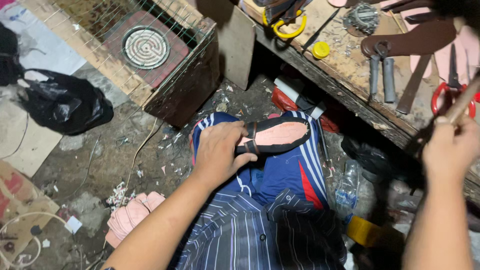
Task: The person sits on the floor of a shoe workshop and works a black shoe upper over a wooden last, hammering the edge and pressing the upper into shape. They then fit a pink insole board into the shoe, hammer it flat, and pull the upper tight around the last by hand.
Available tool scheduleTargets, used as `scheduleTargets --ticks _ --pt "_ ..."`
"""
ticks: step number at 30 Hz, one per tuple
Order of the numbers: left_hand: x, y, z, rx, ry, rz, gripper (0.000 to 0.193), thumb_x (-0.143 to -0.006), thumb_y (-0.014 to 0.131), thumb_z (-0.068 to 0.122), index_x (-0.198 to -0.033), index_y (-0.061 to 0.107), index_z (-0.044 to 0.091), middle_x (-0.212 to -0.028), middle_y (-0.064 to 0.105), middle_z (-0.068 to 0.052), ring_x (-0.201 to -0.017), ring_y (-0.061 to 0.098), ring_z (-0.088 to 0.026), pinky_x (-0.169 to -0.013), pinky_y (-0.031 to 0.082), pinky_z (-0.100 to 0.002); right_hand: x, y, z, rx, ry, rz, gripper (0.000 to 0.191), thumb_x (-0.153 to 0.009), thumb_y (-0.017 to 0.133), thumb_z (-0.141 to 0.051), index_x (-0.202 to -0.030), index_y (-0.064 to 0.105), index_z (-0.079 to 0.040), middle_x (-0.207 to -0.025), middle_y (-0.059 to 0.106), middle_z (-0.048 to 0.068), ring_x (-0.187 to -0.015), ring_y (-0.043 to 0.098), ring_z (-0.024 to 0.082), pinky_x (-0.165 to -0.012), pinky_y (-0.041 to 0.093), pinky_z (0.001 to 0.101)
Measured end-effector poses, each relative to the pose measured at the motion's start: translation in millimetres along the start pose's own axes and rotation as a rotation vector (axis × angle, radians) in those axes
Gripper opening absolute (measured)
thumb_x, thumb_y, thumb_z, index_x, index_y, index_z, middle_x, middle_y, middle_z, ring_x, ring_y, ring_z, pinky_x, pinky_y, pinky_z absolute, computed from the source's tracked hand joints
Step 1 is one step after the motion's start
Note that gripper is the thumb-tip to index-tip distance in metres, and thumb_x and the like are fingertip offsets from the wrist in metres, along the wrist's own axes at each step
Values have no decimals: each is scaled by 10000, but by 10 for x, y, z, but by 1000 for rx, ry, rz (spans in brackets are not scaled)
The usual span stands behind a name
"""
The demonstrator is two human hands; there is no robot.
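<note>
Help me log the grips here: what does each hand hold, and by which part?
The left hand holds a black-rimmed sandal by its strap end on the knee. The right hand grips a wooden handle at its lower end.

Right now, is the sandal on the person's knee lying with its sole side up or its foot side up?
Sole side up, it seems: the sandal shows a flat pink face with a black rim, and its straps fold under the left hand.

A black sandal (274,136) — pinkish insole up — lies flat across the knee; a wooden handle (462,102) slants upward.
</note>
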State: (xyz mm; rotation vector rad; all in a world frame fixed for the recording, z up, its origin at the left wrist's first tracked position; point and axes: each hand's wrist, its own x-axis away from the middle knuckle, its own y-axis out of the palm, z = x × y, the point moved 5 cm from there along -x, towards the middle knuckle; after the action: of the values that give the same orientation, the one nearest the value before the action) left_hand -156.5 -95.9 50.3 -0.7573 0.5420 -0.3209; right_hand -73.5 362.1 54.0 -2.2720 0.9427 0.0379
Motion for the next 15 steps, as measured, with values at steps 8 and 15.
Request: scheduleTargets --ticks 8,15 --pt "-61 -10 -69 -27 -72 -32 721 -640 901 373 -1215 604 56 -1059 673 -141 -1069 616 -340 -937 400 -468 1614 1029 -753 -482 340 -865 647 -975 590 -113 -1575 351 -137 -980 719 204 -697 655 256 -606 564 380" --pt "-44 -6 -69 -19 -64 -35 691 -680 883 374 -1224 594 60 -1059 664 -124 -1066 613 -326 -933 403 -467 1744 1225 -1372 -149 -131 -737 466 -961 628 -166 -1377 538 22 -968 681 150 -858 659 252 -780 560 399"
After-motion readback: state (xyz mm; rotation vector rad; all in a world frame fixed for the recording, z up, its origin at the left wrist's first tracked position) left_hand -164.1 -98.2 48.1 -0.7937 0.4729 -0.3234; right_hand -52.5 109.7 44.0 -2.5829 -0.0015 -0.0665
